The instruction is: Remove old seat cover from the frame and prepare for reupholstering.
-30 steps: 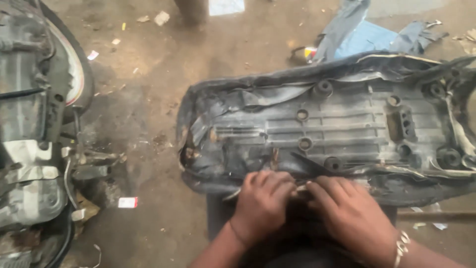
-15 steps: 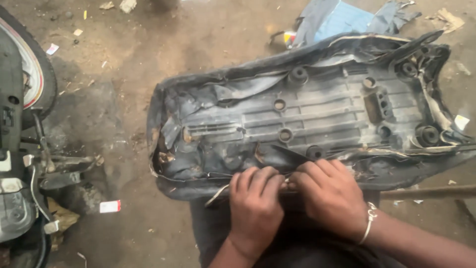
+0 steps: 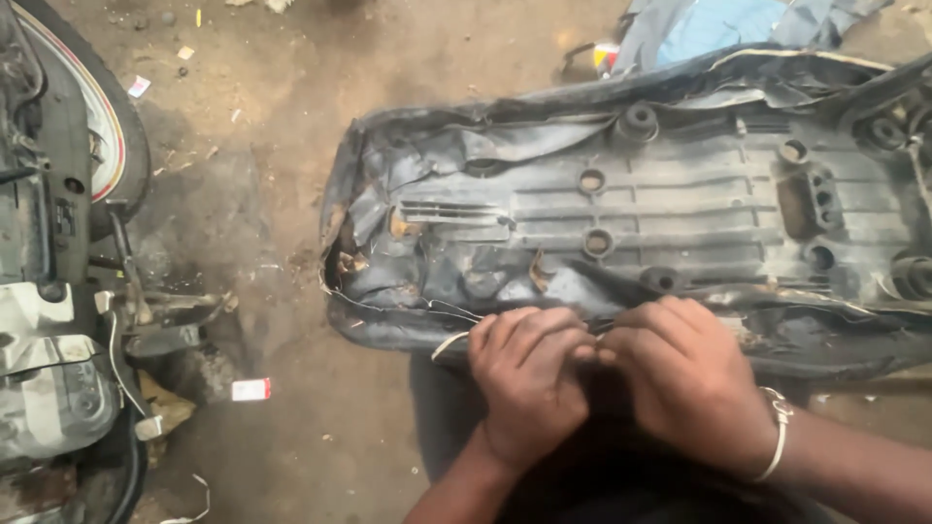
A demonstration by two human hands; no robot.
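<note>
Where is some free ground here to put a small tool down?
Bare dirt floor lies between the motorcycle and the upturned seat, with only paper scraps. It is crowded at the seat's near edge, where the left hand and right hand press together.

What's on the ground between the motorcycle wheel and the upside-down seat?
In the head view, mostly bare dirt floor lies between the wheel and the seat, with small scattered scraps.

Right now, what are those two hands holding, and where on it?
Both the left hand and right hand grip the upturned seat by its near cover edge.
</note>
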